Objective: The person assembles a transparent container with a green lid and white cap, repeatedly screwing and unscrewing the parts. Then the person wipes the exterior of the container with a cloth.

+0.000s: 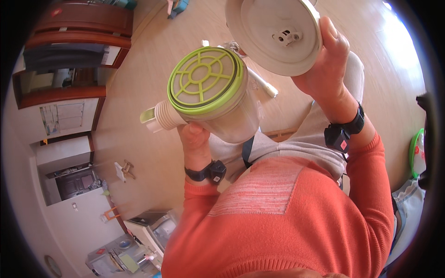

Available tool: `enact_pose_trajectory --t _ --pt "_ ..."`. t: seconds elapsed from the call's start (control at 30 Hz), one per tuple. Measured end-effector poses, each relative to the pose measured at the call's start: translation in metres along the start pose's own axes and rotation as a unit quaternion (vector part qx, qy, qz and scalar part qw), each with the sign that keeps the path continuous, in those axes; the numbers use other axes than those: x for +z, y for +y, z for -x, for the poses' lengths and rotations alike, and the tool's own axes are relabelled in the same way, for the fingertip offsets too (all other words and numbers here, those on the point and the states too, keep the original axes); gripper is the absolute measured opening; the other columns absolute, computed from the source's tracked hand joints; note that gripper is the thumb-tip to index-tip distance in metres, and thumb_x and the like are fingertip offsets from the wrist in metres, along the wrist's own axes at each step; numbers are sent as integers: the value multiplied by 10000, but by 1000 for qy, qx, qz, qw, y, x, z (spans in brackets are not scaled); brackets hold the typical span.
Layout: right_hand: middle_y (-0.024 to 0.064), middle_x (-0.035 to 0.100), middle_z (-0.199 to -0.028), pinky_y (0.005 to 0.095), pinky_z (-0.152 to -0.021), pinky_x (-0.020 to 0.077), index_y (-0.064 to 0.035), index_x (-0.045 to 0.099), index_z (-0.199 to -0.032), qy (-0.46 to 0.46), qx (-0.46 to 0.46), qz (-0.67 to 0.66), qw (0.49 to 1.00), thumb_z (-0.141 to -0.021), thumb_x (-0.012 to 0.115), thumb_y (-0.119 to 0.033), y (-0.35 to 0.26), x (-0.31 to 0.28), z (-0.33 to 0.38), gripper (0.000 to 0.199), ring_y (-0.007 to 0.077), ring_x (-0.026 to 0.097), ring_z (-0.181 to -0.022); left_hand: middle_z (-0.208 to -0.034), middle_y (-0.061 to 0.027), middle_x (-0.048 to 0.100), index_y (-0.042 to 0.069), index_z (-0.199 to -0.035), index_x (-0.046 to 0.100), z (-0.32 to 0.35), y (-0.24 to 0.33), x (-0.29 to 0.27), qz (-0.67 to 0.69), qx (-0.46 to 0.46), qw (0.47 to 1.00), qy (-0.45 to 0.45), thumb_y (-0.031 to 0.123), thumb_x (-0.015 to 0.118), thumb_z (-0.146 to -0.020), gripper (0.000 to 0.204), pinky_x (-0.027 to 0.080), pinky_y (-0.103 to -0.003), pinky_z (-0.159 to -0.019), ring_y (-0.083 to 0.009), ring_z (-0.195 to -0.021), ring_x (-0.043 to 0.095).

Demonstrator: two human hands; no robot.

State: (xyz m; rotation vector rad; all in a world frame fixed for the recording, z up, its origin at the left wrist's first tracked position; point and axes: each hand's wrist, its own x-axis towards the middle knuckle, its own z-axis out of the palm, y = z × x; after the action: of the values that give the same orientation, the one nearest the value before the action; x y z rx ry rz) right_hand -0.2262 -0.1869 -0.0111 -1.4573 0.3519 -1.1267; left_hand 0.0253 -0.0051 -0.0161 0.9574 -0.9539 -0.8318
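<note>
In the head view, your left hand point(193, 136) has its fingers curled under a short cream ribbed pipe point(166, 115) on the left side of a clear plastic cylindrical container point(236, 123), holding the container up before your lap. A lime-green round grid lid point(200, 72) tops it, tilted up toward you.

Right of it and farther off, your right hand point(327, 69) grips the rim of a cream round plastic disc point(262, 44), a small fitting near its middle facing you. The disc hides most of those fingers.

Beyond the container, a white tube point(266, 85) lies on the pale wooden floor point(139, 116); the container stands in the way of part of it. A black strap point(248, 150) hangs just below the container, in front of your beige trousers point(315, 132).

Well apart on the left, a small wooden stool point(129, 167) stands on the floor, with dark red wooden cabinets point(83, 21) at the far left. Near left, a grey surface point(99, 264) carries a blue round dish point(124, 243) and other clutter too small to tell. At the right edge you have a green-rimmed round object point(414, 153), with light grey-blue cloth point(410, 206) nearer you.
</note>
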Motion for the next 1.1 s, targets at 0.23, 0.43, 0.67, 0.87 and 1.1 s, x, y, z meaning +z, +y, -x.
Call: enact_pose_trajectory --t 0.23,0.43,0.67,0.87,1.1 --pt "62 719 -1054 285 -822 542 -1 603 -1244 89 119 -378 914 -1006 649 -214 -34 19 -1 323 194 692 -942 -1595 -134 430 102 -1589 365 0 -2 -4 -4 10 1000 6 761 530 -915 957 385 -497 -1201 -307 -1440 447" --pt "86 657 -863 294 -671 510 -2 627 -1036 84 -240 406 878 -789 819 -89 -44 10 -6 325 247 649 -724 -1596 -128 427 107 -1590 365 -1 -4 -6 -2 16 1000 12 761 534 -914 955 388 -495 -1198 -303 -1439 446" --pt "65 677 -865 291 -655 506 -1 644 -1119 122 -310 510 793 -684 894 -156 -43 11 -1 524 237 645 -702 -1598 -122 423 114 -1590 365 3 -1 -11 -11 21 999 29 761 539 -913 953 391 -493 -1194 -299 -1438 444" --pt "102 718 -1173 342 -852 556 -18 626 -1294 102 -249 350 898 -736 862 -376 16 24 -19 705 205 710 -988 -1600 -117 419 119 -1591 365 13 11 -18 -36 41 996 65 761 544 -912 951 394 -492 -1191 -296 -1437 443" --pt "164 573 -1451 540 -1109 430 -70 527 -1473 -183 98 -651 731 -889 583 -632 65 71 -39 813 336 553 -1323 -1601 -111 415 126 -1592 366 27 40 -29 -125 91 977 147 761 549 -911 949 397 -490 -1187 -292 -1437 441"
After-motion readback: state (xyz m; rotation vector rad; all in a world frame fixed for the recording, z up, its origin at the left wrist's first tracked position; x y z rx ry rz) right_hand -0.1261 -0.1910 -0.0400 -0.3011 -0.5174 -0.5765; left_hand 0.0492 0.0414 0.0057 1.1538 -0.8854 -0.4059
